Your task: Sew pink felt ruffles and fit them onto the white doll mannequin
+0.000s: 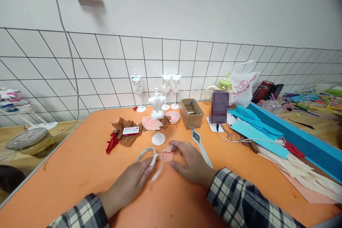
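My left hand (133, 180) grips a roll of white tape (142, 152) between thumb and fingers, and a loose strip of tape curves down beside it. Just right of the roll, my right hand (188, 162) is on a small piece of pink crepe paper (167, 155), its fingertips at the paper's right edge. Behind both hands stands a small white dress form (157, 105) on a round base, with pink pleated paper (151, 123) and some brown paper around its lower part.
Brown crepe paper (125, 141) carries a small red-and-white box (130, 130) at the left. Behind are a pink dish (173, 117), a cardboard box (191, 114) and more dress forms (166, 87). Tweezers (200, 144), scissors (230, 135), a phone (220, 107) and blue paper (260, 138) lie rightward.
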Tool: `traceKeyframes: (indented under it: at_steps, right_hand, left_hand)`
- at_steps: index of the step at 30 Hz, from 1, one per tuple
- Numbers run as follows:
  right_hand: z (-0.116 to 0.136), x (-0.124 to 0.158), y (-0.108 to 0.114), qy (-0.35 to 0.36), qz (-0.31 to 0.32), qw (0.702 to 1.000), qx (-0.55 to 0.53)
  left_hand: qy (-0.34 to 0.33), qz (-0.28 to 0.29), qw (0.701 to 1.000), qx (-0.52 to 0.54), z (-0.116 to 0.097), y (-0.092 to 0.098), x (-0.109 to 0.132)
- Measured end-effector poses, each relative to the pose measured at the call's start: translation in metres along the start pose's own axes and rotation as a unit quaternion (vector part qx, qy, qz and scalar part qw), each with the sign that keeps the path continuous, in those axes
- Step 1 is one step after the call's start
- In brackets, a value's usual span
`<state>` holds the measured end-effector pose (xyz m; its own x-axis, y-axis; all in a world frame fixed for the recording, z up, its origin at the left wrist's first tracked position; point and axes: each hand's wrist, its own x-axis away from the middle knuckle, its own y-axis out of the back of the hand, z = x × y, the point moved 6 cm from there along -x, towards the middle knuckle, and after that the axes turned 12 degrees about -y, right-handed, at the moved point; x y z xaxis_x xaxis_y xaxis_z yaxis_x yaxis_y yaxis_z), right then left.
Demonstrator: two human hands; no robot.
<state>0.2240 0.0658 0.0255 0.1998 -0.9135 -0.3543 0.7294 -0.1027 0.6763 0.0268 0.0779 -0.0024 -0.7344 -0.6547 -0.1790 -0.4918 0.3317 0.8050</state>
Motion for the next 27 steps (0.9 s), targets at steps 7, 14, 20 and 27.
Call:
traceKeyframes:
  at_steps: [7, 14, 20, 27]
  right_hand:
    - [0.023, 0.012, -0.024, 0.073, -0.003, 0.997, -0.013]
    - [0.036, 0.020, -0.027, 0.115, 0.053, 0.992, 0.016]
    - [0.031, 0.016, -0.015, 0.116, -0.002, 0.993, 0.022]
    - [0.037, 0.017, -0.009, 0.157, -0.075, 0.985, 0.011]
  left_hand:
    - [0.046, -0.076, 0.963, 0.254, -0.015, -0.021, -0.001]
    - [0.088, -0.169, 0.910, 0.368, -0.013, -0.019, -0.006]
    - [0.083, -0.157, 0.921, 0.346, -0.005, -0.026, -0.005]
    - [0.029, -0.082, 0.902, 0.423, -0.031, -0.046, -0.006]
